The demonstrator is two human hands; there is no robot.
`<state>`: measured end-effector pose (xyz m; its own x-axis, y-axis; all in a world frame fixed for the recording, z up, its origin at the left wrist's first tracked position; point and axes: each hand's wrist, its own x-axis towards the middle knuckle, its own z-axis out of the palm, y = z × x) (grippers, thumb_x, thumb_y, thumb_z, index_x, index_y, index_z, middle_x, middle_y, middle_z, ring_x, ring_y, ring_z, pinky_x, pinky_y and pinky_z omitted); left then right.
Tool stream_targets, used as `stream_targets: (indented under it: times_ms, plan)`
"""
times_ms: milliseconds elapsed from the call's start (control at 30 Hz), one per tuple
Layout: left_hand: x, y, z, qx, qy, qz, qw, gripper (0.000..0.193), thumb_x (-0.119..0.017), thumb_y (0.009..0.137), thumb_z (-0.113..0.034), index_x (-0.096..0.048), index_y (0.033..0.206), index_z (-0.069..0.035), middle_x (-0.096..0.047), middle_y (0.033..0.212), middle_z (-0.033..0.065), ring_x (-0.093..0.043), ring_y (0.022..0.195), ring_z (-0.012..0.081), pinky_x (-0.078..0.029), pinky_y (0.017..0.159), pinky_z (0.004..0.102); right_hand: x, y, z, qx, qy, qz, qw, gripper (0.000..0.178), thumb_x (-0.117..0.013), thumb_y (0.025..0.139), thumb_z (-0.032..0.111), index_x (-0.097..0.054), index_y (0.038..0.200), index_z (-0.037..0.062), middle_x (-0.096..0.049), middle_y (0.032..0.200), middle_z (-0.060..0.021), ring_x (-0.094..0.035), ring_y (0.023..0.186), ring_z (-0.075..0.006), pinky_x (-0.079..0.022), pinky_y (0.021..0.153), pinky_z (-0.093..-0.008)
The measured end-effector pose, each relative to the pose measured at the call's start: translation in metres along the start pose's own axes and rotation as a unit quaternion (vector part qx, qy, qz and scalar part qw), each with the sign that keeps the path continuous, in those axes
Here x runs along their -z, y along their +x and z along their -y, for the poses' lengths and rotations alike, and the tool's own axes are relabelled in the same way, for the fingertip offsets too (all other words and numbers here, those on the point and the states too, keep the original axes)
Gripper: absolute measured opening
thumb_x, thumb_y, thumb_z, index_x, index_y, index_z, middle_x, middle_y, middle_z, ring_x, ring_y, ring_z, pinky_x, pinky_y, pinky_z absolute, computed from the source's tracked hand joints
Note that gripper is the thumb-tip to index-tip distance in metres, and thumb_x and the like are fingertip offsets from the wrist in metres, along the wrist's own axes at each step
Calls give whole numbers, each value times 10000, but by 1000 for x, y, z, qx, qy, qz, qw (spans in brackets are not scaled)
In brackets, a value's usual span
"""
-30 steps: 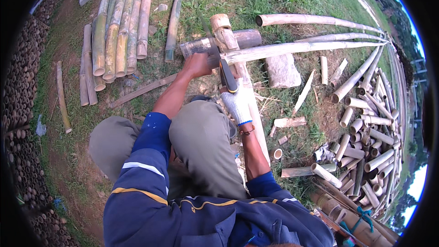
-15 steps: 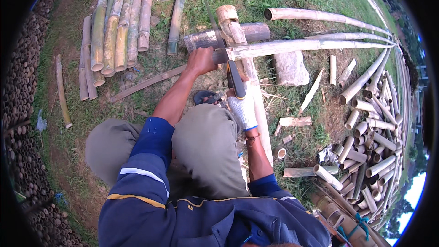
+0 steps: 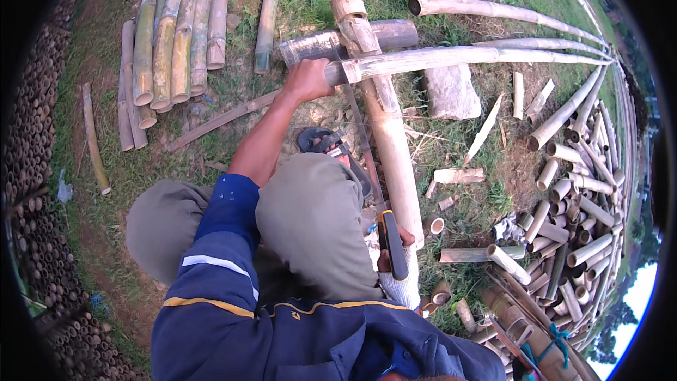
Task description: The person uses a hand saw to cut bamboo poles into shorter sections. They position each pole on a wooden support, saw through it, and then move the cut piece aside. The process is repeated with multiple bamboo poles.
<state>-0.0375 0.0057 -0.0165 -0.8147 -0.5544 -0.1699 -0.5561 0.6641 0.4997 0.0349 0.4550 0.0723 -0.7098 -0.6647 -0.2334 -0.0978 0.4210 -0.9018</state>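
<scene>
A long pale bamboo pole (image 3: 451,58) extends to the right across a wooden support (image 3: 396,169). My left hand (image 3: 308,80) is closed around the pole's near-left end. In my right hand (image 3: 400,283), which wears a white knit glove, is the black and orange handle of a handsaw (image 3: 371,162). Its blade runs away from me, with the tip part by the pole just right of my left hand. The glove is partly hidden behind the handle.
Cut bamboo lengths (image 3: 169,42) lie side by side at the far left. A heap of short bamboo pieces (image 3: 571,219) fills the right. A pale stone block (image 3: 451,92) sits under the pole. More long poles (image 3: 493,22) lie behind, and my sandalled foot (image 3: 328,142) is beside the support.
My right hand has drawn the saw back toward my body, so its handle is now low beside my knee. My left hand keeps its hold on the bamboo pole.
</scene>
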Motion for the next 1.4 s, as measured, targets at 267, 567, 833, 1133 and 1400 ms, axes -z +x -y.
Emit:
stream_targets:
  times_ms: [267, 567, 833, 1133, 1400]
  plan:
    - [7, 13, -1, -19, 16, -11, 1000, 587, -904, 711, -352, -762, 1171, -15, -787, 1152, 292, -767, 1128, 442, -617, 1012, 513, -63, 240, 38, 131, -24, -43, 990, 575, -688, 916, 19, -531, 1468, 54, -704, 1105, -131, -694, 948, -234, -567, 880, -359]
    - [3, 6, 2, -17, -3, 0, 1000, 590, -897, 697, -363, -756, 1176, -49, -797, 1148, 259, -768, 1107, 442, -609, 1015, 520, 0, -1, -28, 50, 5, -16, 999, 565, -661, 964, 28, -520, 1511, 38, -677, 1169, -92, -674, 966, -201, -559, 876, -332]
    - [3, 4, -8, -1, 10, -16, 1000, 587, -920, 691, -370, -774, 1156, -43, -798, 1140, 261, -772, 1094, 435, -617, 1001, 509, -66, 195, -11, 85, 18, -44, 995, 593, -703, 902, 30, -542, 1472, 59, -701, 1270, -188, -721, 1121, -318, -564, 988, -401]
    - [9, 11, 11, -25, 21, -17, 999, 585, -882, 691, -345, -773, 1176, -35, -789, 1116, 289, -773, 1084, 445, -614, 999, 517, -61, 162, -12, 181, -20, -79, 980, 657, -731, 885, 50, -511, 1504, 35, -726, 1245, -190, -744, 1047, -358, -591, 932, -433]
    - [2, -3, 6, -18, 5, -40, 999, 578, -908, 689, -367, -773, 1153, -51, -796, 1101, 272, -776, 1064, 447, -622, 984, 518, -12, 35, -31, 135, -33, -28, 990, 477, -638, 1066, 159, -525, 1513, 39, -692, 1137, -56, -708, 999, -197, -573, 930, -315]
